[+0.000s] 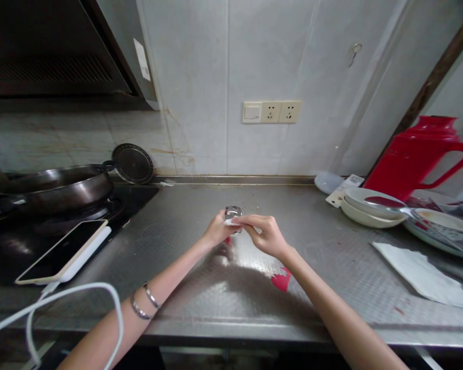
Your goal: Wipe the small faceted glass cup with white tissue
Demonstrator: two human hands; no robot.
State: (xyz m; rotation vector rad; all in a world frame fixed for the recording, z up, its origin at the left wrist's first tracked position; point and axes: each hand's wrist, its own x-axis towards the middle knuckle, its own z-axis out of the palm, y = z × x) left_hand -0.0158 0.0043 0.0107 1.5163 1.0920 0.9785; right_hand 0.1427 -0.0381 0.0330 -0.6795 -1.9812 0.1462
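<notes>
Above the middle of the steel counter, my left hand (216, 229) has its fingers wrapped round a small shiny silvery object (233, 211). My right hand (263, 232) meets it from the right, its thumb and fingers pinched on a small white piece (231, 222) at the object's near side. What exactly the silvery object is cannot be made out. A bit of red shows just below my left hand. Under my right forearm, a red piece (281, 280) with a jagged edge lies on the counter.
A phone (61, 252) with a white cable (96, 288) is at the left, by a pan (69, 190) on the stove. Stacked bowls (370, 208), a red jug (416, 159) and a white paper sheet (422, 275) are at the right.
</notes>
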